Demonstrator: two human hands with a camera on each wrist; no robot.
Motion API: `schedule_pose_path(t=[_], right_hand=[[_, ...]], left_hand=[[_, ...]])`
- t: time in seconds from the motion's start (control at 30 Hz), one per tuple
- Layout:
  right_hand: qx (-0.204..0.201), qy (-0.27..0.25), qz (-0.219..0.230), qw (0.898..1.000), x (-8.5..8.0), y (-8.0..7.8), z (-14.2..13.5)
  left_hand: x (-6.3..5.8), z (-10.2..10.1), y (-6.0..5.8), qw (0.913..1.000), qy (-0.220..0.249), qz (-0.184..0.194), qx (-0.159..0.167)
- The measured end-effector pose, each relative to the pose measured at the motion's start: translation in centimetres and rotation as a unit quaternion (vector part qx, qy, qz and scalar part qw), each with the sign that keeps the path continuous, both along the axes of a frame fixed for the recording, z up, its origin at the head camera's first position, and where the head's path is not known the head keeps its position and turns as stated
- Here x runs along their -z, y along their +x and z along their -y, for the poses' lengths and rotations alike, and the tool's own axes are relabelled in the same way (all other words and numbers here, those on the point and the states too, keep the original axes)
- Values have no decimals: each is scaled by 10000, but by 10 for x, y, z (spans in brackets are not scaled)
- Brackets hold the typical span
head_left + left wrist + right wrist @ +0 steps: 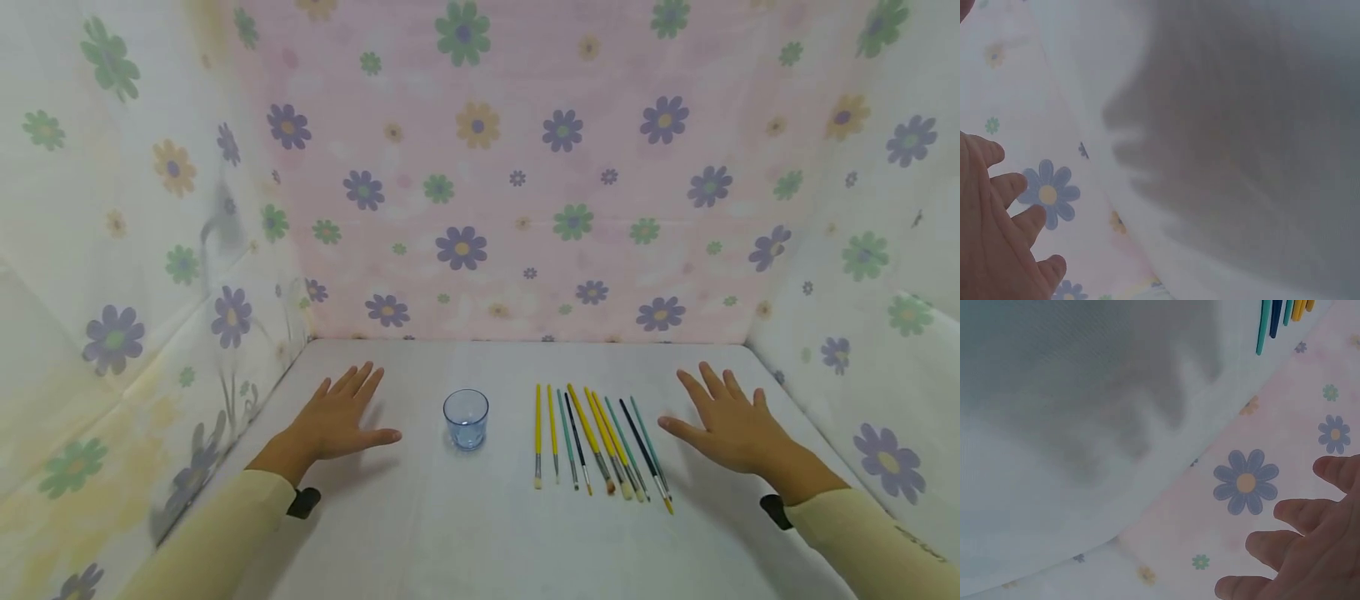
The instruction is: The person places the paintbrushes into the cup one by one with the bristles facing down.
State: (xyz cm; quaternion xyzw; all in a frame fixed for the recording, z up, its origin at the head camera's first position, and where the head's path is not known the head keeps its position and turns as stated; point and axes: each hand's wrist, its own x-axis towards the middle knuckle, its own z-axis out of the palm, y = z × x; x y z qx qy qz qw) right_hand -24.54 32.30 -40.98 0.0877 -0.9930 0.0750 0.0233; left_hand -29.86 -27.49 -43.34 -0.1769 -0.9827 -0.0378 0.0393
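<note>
My left hand (335, 423) hovers over the left part of the table, fingers spread and holding nothing. To its right stands an upright clear bluish glass (467, 422). Over the right part of the table my right hand (731, 429) is also spread and bare, its thumb pointing toward a row of paintbrushes. The row lies between glass and right hand, bristles toward me: yellow-handled paintbrushes (537, 425), teal ones (626, 442) and dark-handled ones (640, 437). In the right wrist view, a few handle ends (1264, 328) show at the top edge, apart from the fingers (1300, 515).
A white cloth covers the table (420, 533). Behind it rises a pink flowered backdrop (517, 200), with pale flowered cloth walls on the left (150, 250) and right (870, 275). Each sleeve has a dark band (303, 503) near the wrist.
</note>
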Motion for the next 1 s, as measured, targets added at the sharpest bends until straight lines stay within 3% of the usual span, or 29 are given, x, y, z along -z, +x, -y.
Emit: schedule_pose_path(t=[0.27, 0.43, 0.6, 0.77, 1.0], right_hand=[[-66, -81, -26, 9999, 11, -8, 12], [-65, -12, -37, 10000, 19, -12, 18], [-44, -70, -15, 10000, 25, -16, 21], [167, -284, 308, 9990, 29, -24, 25], [509, -971, 939, 9895, 38, -38, 24]], left_hand=[[8, -29, -1, 9979, 508, 389, -84], [8, -49, 0, 9889, 1194, 880, -77], [9, -66, 0, 9831, 1532, 997, 91], [11, -79, -2, 9753, 1923, 1063, 210], [19, -96, -6, 9560, 2629, 1288, 202]])
